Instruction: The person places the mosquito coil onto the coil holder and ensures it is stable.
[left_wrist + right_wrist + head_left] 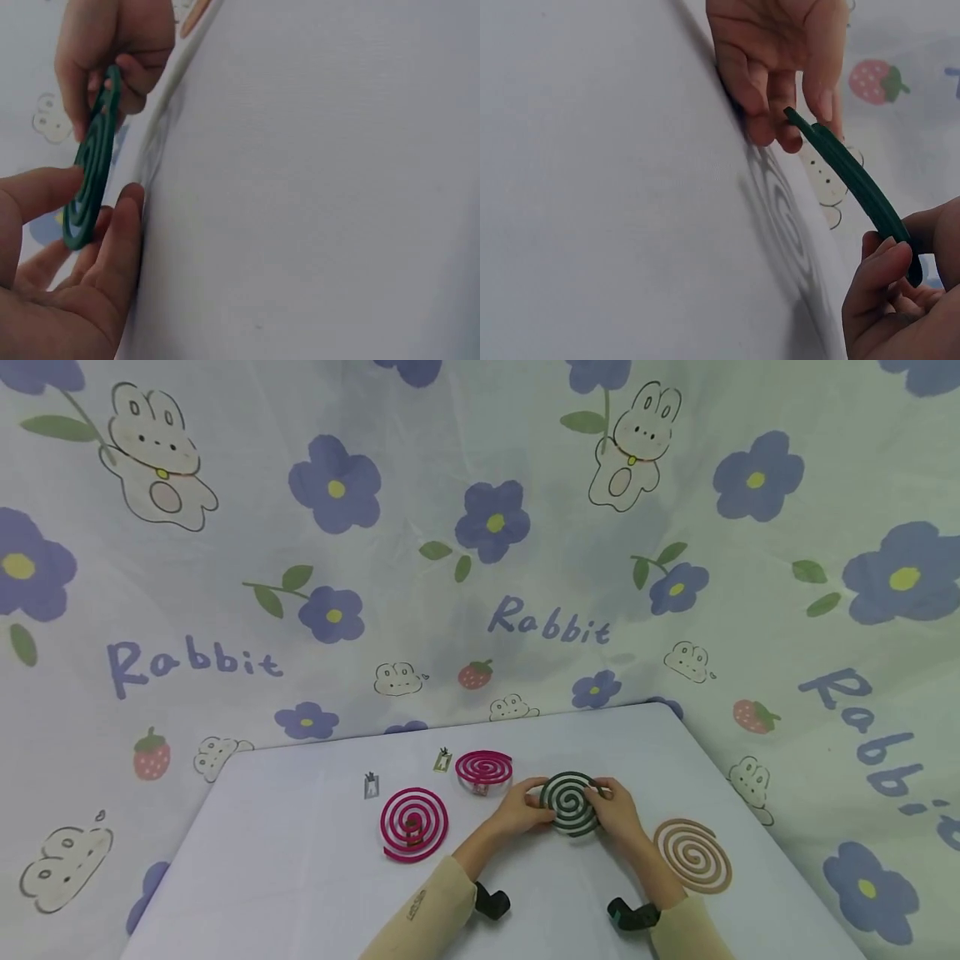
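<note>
A dark green mosquito coil [572, 803] is held up over the white table between both hands. My left hand [517, 810] pinches its left edge, thumb on the near face and fingers behind. At the opposite edge, my right hand [618, 810] grips the coil between thumb and curled fingers. The left wrist view catches the coil [97, 165] nearly edge-on, tilted up. From the right wrist, the coil [862, 191] looks like a thin slanted strip, its shadow falling on the tabletop.
To the right lies a tan coil [693, 858]. A pink coil [413, 821] and a farther pink coil [483, 767] sit left of the hands, each over a small metal piece. A silver metal piece [371, 786] and a gold one [442, 761] stand farther back.
</note>
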`<state>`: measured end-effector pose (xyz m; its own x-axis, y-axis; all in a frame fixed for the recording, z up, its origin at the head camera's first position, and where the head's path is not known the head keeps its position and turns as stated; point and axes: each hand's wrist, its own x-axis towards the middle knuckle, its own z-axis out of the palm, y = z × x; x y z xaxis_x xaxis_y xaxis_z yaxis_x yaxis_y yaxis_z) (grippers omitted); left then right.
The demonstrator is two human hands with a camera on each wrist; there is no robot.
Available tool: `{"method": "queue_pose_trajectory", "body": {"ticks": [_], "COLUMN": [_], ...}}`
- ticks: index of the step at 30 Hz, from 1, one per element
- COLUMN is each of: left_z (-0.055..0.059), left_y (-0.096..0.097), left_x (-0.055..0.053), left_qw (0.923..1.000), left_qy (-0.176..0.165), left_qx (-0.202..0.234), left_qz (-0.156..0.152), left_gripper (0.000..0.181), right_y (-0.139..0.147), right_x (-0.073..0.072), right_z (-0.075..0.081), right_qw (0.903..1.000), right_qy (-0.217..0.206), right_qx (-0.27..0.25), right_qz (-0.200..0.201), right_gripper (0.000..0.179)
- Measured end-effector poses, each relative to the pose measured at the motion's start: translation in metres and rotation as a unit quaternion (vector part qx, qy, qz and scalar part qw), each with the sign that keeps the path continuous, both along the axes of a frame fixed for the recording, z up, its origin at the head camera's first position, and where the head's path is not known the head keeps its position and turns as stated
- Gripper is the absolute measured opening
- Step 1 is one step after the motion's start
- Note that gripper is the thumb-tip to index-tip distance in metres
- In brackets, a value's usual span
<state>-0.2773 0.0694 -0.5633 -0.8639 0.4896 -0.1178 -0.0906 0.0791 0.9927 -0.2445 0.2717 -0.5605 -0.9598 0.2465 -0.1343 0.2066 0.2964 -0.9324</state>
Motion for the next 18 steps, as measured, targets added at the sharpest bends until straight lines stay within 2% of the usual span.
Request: {"method": "queue_pose_trajectory", "body": {"ticks": [3, 8, 18], "left_z": [-0.003, -0.005, -0.009], "left_y": [-0.002, -0.007, -0.016], "left_x": [0.004, 0.008, 0.016], "left_qw": [0.9997, 0.999, 0.9967], "left_qy": [-0.011, -0.018, -0.03], "left_qx": [0.021, 0.032, 0.065], "left_qz": [0.009, 0.025, 0.039], "left_gripper": [0.065, 0.063, 0.061], "right_y": [-0.005, -0.012, -0.022], "right_x": [0.004, 0.008, 0.017], "right_z": [0.004, 0.005, 0.005], "right_qw": [1.0, 0.9997, 0.9994], "right_qy": [-0.003, -0.018, -0.012], "right_qx": [-0.007, -0.018, -0.024], "right_qz": [0.001, 0.003, 0.021], "right_gripper": [0.037, 0.034, 0.031]}}
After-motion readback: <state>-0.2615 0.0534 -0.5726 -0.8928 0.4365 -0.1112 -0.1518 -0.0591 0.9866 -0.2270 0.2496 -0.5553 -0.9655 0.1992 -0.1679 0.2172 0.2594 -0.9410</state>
